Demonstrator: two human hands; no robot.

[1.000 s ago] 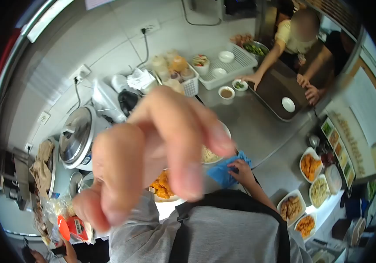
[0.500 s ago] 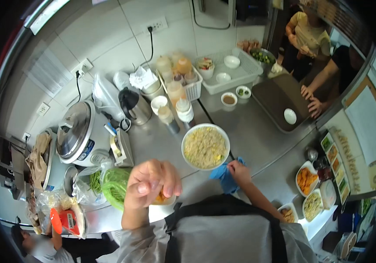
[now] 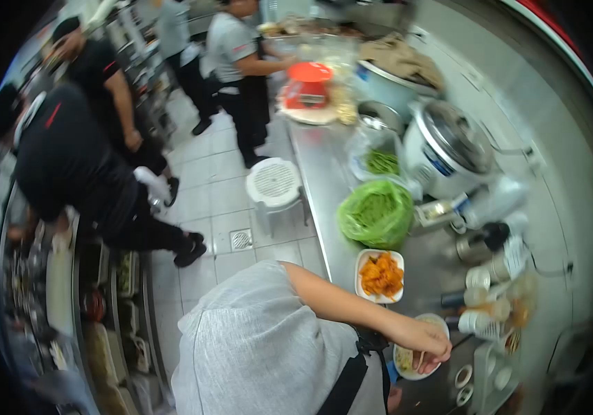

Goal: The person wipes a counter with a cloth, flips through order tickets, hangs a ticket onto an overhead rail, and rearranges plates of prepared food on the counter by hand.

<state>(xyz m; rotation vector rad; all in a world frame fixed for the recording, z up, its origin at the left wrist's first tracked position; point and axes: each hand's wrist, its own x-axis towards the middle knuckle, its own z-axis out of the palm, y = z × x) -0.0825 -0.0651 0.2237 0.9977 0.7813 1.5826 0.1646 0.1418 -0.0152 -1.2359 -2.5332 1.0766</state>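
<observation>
My left hand (image 3: 424, 344) is over the white bowl of fried rice (image 3: 406, 357), its fingers curled down and pressed together; whatever they may hold is too small to make out. A white dish of orange food pieces (image 3: 381, 274) stands beside my left forearm. Only a small part of my right hand (image 3: 395, 397) shows at the bottom, beside the bowl, its fingers hidden by my body. A bit of blue cloth (image 3: 392, 372) lies between that hand and the bowl.
A green bag of vegetables (image 3: 377, 213), a rice cooker (image 3: 452, 145), bottles (image 3: 497, 309) and small cups line the steel counter (image 3: 314, 166). A white stool (image 3: 275, 183) stands on the tiled floor. Several people are at the left and back, one bending (image 3: 68, 152).
The view has swung left toward the aisle and the co-workers. My left hand has moved from in front of my chest to over the rice bowl. My right hand is now mostly hidden.
</observation>
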